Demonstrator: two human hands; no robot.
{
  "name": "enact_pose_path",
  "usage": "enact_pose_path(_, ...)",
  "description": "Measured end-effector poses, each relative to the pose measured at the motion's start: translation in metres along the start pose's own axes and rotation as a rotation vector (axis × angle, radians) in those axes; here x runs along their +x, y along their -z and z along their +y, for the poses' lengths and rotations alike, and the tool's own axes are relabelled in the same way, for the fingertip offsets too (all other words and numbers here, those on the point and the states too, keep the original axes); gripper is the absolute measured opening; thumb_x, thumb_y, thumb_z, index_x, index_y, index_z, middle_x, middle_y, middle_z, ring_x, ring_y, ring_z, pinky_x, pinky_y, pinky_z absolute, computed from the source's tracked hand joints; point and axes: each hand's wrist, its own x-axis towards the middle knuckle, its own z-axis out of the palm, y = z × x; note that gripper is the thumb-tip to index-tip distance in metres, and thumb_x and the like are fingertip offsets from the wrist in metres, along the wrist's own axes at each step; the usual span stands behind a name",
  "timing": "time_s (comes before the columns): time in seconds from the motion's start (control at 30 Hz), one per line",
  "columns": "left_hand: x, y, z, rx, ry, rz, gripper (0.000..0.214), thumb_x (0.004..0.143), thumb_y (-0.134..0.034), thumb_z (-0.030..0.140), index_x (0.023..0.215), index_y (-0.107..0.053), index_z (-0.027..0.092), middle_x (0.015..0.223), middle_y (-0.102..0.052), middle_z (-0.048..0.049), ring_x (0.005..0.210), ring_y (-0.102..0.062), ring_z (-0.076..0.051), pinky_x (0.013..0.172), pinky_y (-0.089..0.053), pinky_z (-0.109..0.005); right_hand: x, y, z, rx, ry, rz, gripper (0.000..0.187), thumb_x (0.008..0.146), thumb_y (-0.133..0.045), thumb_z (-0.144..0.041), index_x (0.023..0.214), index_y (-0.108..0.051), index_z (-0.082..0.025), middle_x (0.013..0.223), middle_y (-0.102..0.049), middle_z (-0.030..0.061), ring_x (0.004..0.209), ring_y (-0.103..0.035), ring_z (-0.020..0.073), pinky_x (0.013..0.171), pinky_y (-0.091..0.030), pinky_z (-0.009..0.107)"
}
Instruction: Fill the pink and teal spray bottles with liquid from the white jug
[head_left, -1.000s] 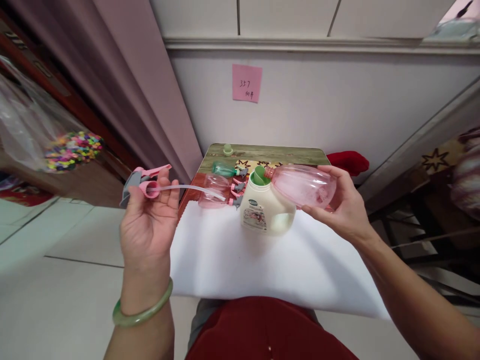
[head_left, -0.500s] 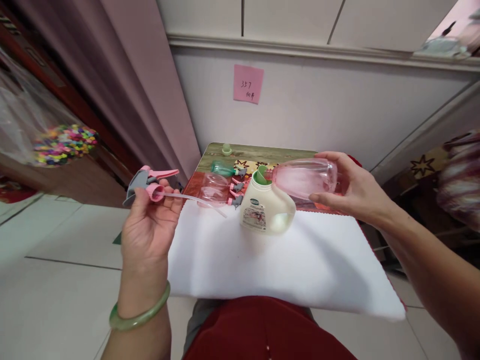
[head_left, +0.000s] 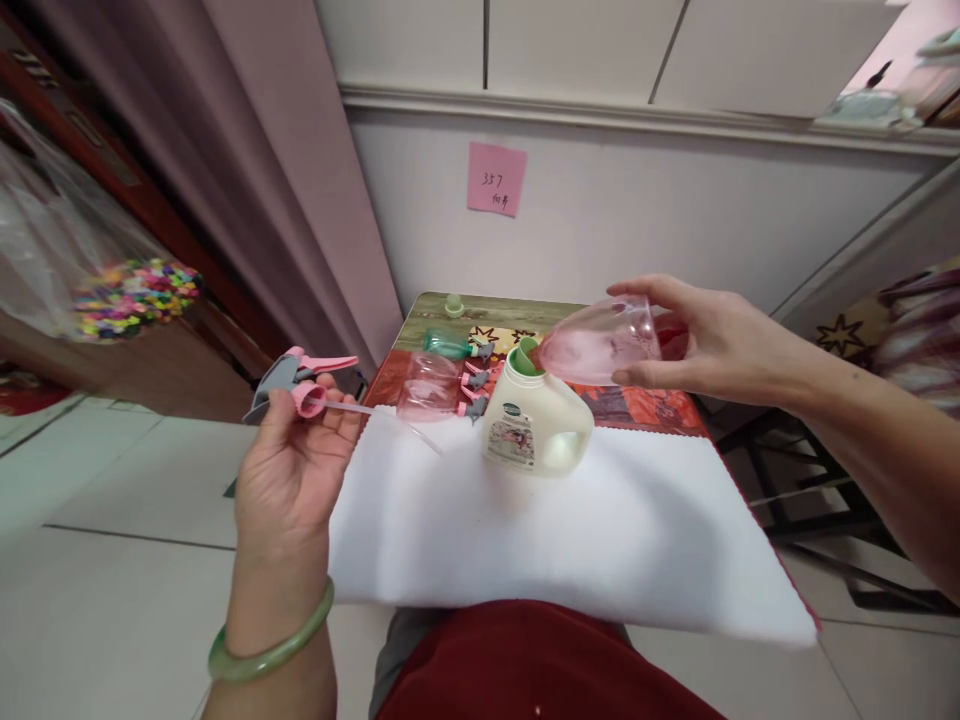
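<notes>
My left hand (head_left: pixel 296 455) is closed on a pink and grey trigger spray head (head_left: pixel 307 400), its thin clear tube hanging out to the right. In my right hand (head_left: pixel 697 335) is a pink see-through spray bottle (head_left: pixel 600 342), tipped with its base raised. The bottle's neck meets the green spout in the mouth of a cream jug (head_left: pixel 540 425). Some whitish liquid or foam shows inside the bottle. The jug stands upright on the white cloth (head_left: pixel 540 550), with a label on its front and a handle at its right.
Behind the jug, pink spray bottles (head_left: pixel 427 385) and a green spray bottle (head_left: pixel 444 343) lie on their sides. A small green cap (head_left: pixel 454 305) sits at the table's back edge. A bag of colourful pieces (head_left: pixel 139 298) hangs at left.
My right hand has lifted the pink bottle's base, so it tilts more steeply toward the jug. The left hand still holds the spray head, shifted slightly. The view has moved a little.
</notes>
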Motion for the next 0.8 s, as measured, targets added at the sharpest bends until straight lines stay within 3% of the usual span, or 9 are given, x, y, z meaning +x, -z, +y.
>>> enact_pose_path(0.23, -0.002, 0.002, -0.002, -0.017, 0.005, -0.009, 0.031, 0.105, -0.042, 0.025, 0.111, -0.07, 0.014, 0.082, -0.074, -0.0065, 0.069, -0.072, -0.013, 0.07, -0.064, -0.024, 0.017, 0.013, -0.009, -0.071, -0.038, -0.06, 0.08, 0.066, -0.077, -0.059, 0.137, -0.054, -0.032, 0.113, -0.073, 0.0099, 0.093, -0.071, 0.0378, 0.078, -0.058, 0.054)
enact_pose_path(0.47, 0.001, 0.006, -0.001, -0.021, 0.01, -0.023, 0.032, 0.105, -0.04, 0.023, 0.117, -0.068, 0.012, 0.079, -0.074, -0.0065, 0.067, -0.072, -0.013, 0.068, -0.063, -0.023, 0.031, 0.023, -0.022, -0.133, -0.012, -0.08, 0.077, 0.061, -0.079, -0.062, 0.129, -0.06, -0.029, 0.106, -0.074, 0.0084, 0.092, -0.071, 0.0371, 0.078, -0.056, 0.052)
enact_pose_path(0.6, 0.0, 0.005, 0.0, -0.042, 0.027, 0.009, 0.034, 0.106, -0.039, 0.023, 0.121, -0.067, 0.011, 0.08, -0.075, -0.0074, 0.069, -0.073, -0.014, 0.067, -0.063, -0.024, 0.041, 0.028, -0.029, -0.166, 0.058, -0.099, 0.074, 0.065, -0.079, -0.062, 0.129, -0.063, -0.03, 0.103, -0.076, 0.008, 0.095, -0.071, 0.0376, 0.082, -0.056, 0.052)
enact_pose_path(0.8, -0.004, 0.003, 0.0, -0.02, 0.072, -0.004, 0.032, 0.105, -0.04, 0.021, 0.123, -0.067, 0.014, 0.08, -0.076, -0.0062, 0.068, -0.073, -0.012, 0.069, -0.063, -0.022, 0.058, 0.031, -0.036, -0.214, 0.168, -0.102, 0.074, 0.067, -0.079, -0.062, 0.133, -0.065, -0.031, 0.116, -0.075, 0.0083, 0.103, -0.07, 0.0381, 0.085, -0.056, 0.05)
